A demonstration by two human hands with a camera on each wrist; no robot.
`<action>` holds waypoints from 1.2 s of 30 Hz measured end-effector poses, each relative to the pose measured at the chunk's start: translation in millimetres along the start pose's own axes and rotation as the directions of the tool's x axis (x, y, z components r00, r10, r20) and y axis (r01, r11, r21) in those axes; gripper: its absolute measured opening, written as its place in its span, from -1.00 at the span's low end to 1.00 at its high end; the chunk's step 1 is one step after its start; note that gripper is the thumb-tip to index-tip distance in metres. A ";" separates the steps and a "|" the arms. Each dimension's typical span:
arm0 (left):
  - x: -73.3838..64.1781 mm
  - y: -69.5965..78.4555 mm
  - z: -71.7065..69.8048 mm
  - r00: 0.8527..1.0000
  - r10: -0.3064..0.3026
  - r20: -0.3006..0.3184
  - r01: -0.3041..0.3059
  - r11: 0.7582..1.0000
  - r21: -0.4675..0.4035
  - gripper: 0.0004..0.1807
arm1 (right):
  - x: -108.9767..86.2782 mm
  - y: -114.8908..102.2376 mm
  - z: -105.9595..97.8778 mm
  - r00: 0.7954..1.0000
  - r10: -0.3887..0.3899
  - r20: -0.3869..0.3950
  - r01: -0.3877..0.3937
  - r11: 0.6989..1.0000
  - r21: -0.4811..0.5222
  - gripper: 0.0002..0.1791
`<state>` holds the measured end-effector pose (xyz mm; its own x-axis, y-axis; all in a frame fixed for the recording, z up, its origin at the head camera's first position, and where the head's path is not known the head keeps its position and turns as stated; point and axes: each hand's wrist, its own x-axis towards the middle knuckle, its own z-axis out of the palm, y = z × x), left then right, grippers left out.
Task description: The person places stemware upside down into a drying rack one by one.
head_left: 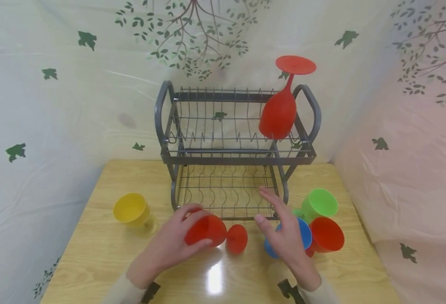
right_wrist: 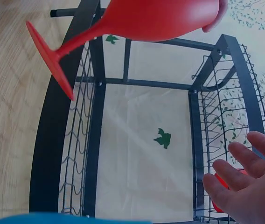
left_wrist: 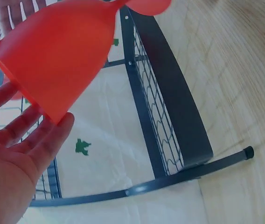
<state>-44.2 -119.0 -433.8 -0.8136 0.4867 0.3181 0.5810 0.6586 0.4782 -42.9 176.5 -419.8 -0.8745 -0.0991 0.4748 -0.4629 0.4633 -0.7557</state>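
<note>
A red plastic wine glass [head_left: 217,231] is in my left hand [head_left: 175,240], thumb and fingers gripping it around the rim. It is tilted on its side in front of the rack, its round foot pointing right. The left wrist view shows the bowl [left_wrist: 62,51] from close by, fingertips at its edge. My right hand [head_left: 283,234] is spread with nothing in it, over a blue cup [head_left: 305,233] that it partly covers in the head view. In the right wrist view its fingers [right_wrist: 235,175] are apart, away from the glass [right_wrist: 156,18].
A two-tier dark dish rack [head_left: 223,161] stands at the back of the wooden table [head_left: 93,253]. Another red wine glass [head_left: 279,114] leans upside down in its upper tier. A yellow cup [head_left: 131,210] is at left; green [head_left: 320,204] and red [head_left: 327,235] cups are at right.
</note>
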 end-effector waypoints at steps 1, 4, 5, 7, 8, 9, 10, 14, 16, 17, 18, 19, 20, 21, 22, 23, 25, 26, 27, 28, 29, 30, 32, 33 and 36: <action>-1.4 -1.0 -0.4 1.000 -0.007 -0.016 0.007 1.000 -0.009 -0.31 | -0.2 -0.2 1.2 1.000 0.000 -0.004 0.000 1.000 0.005 -0.37; -5.9 -4.4 -1.1 0.998 -0.019 -0.066 0.015 0.998 -0.054 -0.31 | -0.6 -0.9 4.3 1.000 0.007 -0.013 -0.007 1.000 0.012 -0.38; -7.2 -5.5 -1.3 0.996 -0.018 -0.086 0.012 0.998 -0.068 -0.31 | -0.5 -1.2 5.2 1.000 0.010 -0.013 -0.010 1.000 0.012 -0.39; -9.8 -8.1 -1.3 0.992 -0.020 -0.125 0.007 0.995 -0.102 -0.33 | -0.4 -1.5 6.6 1.000 0.017 -0.011 -0.017 1.000 0.016 -0.38; -10.9 -9.2 -1.1 0.989 -0.019 -0.146 0.002 0.993 -0.117 -0.35 | -0.4 -1.6 7.2 1.000 0.021 -0.009 -0.020 1.000 0.017 -0.38; -11.9 -10.4 -0.8 0.986 -0.021 -0.165 -0.002 0.991 -0.136 -0.37 | -0.2 -1.8 7.7 1.000 0.021 -0.007 -0.021 1.000 0.020 -0.38; -12.6 -11.6 -0.4 0.983 -0.021 -0.183 -0.008 0.987 -0.160 -0.38 | 0.0 -1.9 7.9 1.000 0.024 -0.004 -0.024 0.999 0.023 -0.38; -14.1 -15.2 1.1 0.968 -0.029 -0.251 -0.041 0.963 -0.267 -0.43 | -1.1 -1.4 8.4 0.999 0.047 0.007 -0.047 0.999 0.026 -0.39; -14.5 -16.5 1.6 0.959 -0.037 -0.281 -0.055 0.948 -0.313 -0.43 | -2.2 -1.3 8.4 0.998 0.059 0.009 -0.059 0.998 0.024 -0.40; -14.6 -16.8 1.6 0.955 -0.042 -0.295 -0.061 0.942 -0.329 -0.43 | -2.9 -1.3 8.5 0.998 0.063 0.007 -0.063 0.998 0.021 -0.40; -14.8 -17.5 1.9 0.950 -0.048 -0.308 -0.063 0.937 -0.343 -0.44 | -3.5 -1.5 8.5 0.998 0.064 0.005 -0.064 0.998 0.018 -0.40; -15.2 -17.9 2.3 0.946 -0.058 -0.318 -0.064 0.932 -0.358 -0.44 | -4.0 -1.6 8.6 0.998 0.064 0.001 -0.064 0.998 0.019 -0.39; -15.5 -17.9 2.1 0.943 -0.066 -0.326 -0.064 0.925 -0.375 -0.44 | -4.4 -1.9 8.7 0.998 0.063 -0.003 -0.063 0.998 0.020 -0.39; -15.6 -18.0 2.1 0.940 -0.076 -0.334 -0.063 0.920 -0.386 -0.44 | -4.9 -2.0 8.8 0.998 0.062 -0.007 -0.062 0.998 0.018 -0.39; -15.8 -18.1 2.2 0.937 -0.088 -0.339 -0.059 0.914 -0.402 -0.45 | -5.2 -2.2 9.0 0.998 0.062 -0.011 -0.062 0.998 0.015 -0.38; -16.0 -17.9 2.2 0.933 -0.098 -0.346 -0.059 0.907 -0.417 -0.46 | -5.8 -2.3 9.1 0.998 0.063 -0.015 -0.062 0.998 0.013 -0.37; -16.3 -17.4 2.6 0.924 -0.120 -0.364 -0.062 0.891 -0.451 -0.47 | -6.4 -2.2 9.3 0.998 0.056 -0.022 -0.056 0.998 0.020 -0.35; -16.3 -17.2 2.8 0.918 -0.130 -0.375 -0.065 0.882 -0.466 -0.48 | -6.6 -2.0 9.5 0.999 0.047 -0.027 -0.047 0.999 0.022 -0.35; -16.5 -17.2 3.2 0.912 -0.144 -0.384 -0.065 0.873 -0.483 -0.48 | -7.1 -1.4 10.1 0.999 0.037 -0.032 -0.036 0.999 0.029 -0.35; -16.8 -17.1 3.3 0.907 -0.163 -0.389 -0.060 0.862 -0.503 -0.49 | -7.4 -0.9 10.6 0.999 0.024 -0.037 -0.022 0.999 0.038 -0.35; -16.9 -17.1 3.5 0.901 -0.182 -0.393 -0.054 0.853 -0.519 -0.49 | -7.9 -0.2 11.2 0.999 0.011 -0.042 -0.009 0.999 0.052 -0.35; -17.1 -17.0 3.5 0.898 -0.207 -0.388 -0.038 0.842 -0.538 -0.50 | -8.4 0.7 12.1 0.999 -0.002 -0.046 0.005 0.998 0.063 -0.37; -17.6 -16.8 3.3 0.892 -0.259 -0.370 -0.003 0.816 -0.577 -0.51 | -9.9 2.7 13.8 0.999 -0.021 -0.050 0.026 0.996 0.089 -0.38; -17.9 -16.5 3.2 0.890 -0.283 -0.357 0.016 0.803 -0.595 -0.52 | -10.9 3.6 14.5 0.999 -0.024 -0.049 0.029 0.994 0.105 -0.38; -18.7 -14.9 3.4 0.882 -0.341 -0.325 0.061 0.767 -0.638 -0.54 | -12.8 5.3 16.4 0.999 -0.034 -0.039 0.039 0.987 0.158 -0.37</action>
<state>-37.6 -136.0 -449.6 -0.9233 0.0183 0.3837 0.3811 0.1689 0.9090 -36.5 165.7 -437.3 -0.8521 -0.0802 0.5173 -0.5140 0.3145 -0.7980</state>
